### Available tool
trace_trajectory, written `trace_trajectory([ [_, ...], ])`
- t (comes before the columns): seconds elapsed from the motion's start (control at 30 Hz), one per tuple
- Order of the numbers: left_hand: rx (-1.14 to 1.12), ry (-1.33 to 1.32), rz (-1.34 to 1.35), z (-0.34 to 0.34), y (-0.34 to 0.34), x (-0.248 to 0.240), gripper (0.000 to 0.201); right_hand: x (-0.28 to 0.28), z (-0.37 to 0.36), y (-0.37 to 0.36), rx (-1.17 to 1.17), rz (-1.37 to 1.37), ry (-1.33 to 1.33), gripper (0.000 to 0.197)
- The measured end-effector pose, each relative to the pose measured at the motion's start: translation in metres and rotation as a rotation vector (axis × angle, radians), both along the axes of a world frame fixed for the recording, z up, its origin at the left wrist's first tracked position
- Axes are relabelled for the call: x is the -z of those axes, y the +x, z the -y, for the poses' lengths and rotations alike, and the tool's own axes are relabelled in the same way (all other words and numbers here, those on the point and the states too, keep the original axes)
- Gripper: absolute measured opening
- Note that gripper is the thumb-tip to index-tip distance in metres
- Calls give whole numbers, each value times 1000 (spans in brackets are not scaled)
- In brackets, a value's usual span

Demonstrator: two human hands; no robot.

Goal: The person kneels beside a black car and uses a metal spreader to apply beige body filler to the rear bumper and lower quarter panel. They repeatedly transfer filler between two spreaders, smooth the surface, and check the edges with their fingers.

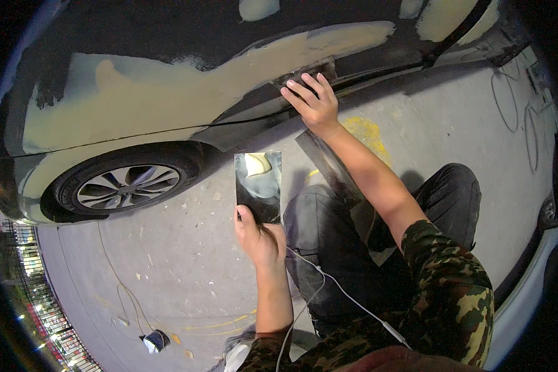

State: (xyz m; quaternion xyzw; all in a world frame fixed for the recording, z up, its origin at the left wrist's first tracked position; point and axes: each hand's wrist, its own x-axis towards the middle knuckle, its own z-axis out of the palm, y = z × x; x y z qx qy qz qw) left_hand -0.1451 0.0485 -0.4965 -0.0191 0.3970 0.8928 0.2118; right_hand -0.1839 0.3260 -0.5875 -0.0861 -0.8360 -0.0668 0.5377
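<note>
My left hand (258, 239) grips a flat rectangular plate (258, 201) by its lower end, thumb on its face. A dollop of pale yellow putty (257, 164) sits near the plate's upper end, with greyish smears below it. Up against the car's lower side, my right hand (316, 105) has its fingers laid over a dark, thin rectangular spreader (325, 69); its thumb is hidden. The dark car body (155, 28) carries a broad beige filler patch (161, 93), which runs from over the wheel toward the spreader.
The car's wheel (129, 187) stands left of the plate. My bent legs (328, 248) are close below the right arm, beside a dark flat strip (328, 164). A white cable (347, 297) hangs across my front. A small wrapped object (155, 341) with a cord lies on the concrete floor (186, 260).
</note>
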Motion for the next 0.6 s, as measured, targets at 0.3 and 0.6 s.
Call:
trace_trajectory([
  [0.3,138,18,-73,-56,-30,16,55,-78,38,75,-80,-231,-808,23],
  [0.6,161,-71,-410,-110,-27,3,50,-120,68,86,-332,-128,-769,27],
])
